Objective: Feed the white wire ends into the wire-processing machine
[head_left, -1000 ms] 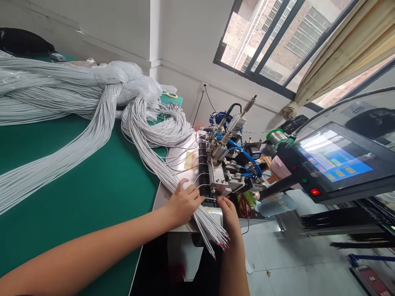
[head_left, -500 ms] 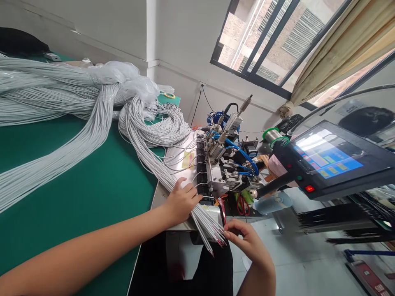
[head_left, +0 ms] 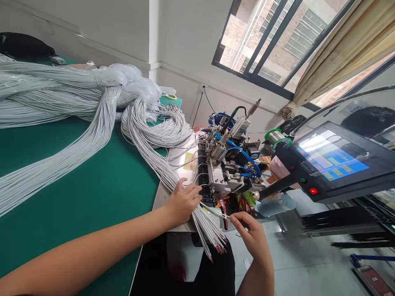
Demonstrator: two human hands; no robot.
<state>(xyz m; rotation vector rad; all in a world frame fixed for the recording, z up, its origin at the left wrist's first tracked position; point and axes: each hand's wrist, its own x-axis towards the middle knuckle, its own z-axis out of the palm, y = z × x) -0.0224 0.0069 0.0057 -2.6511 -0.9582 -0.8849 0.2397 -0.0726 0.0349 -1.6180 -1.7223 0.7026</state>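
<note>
A thick bundle of pale grey cables (head_left: 157, 159) runs off the green table to the front edge of a metal plate, its free ends showing reddish tips. My left hand (head_left: 184, 202) is curled over this bundle near the ends, its fingertips close to the machine's black cable holder (head_left: 203, 166). Between thumb and forefinger, my right hand (head_left: 250, 230) pinches the end of a single cable (head_left: 222, 214), held apart from the other ends. Several cables lead from the coil across the plate into the black holder.
A wire-processing machine (head_left: 220, 164) with blue air hoses stands beyond my hands. To its right are a lit control screen (head_left: 333, 154) and a solder-like wire spool (head_left: 277, 138). More cable bundles (head_left: 55, 164) lie across the green table (head_left: 92, 193). Another person is partly visible behind the machine.
My right hand has drawn one cable end up and away from the bundle's tips. My left hand stays on the bundle. The view has shifted slightly.
</note>
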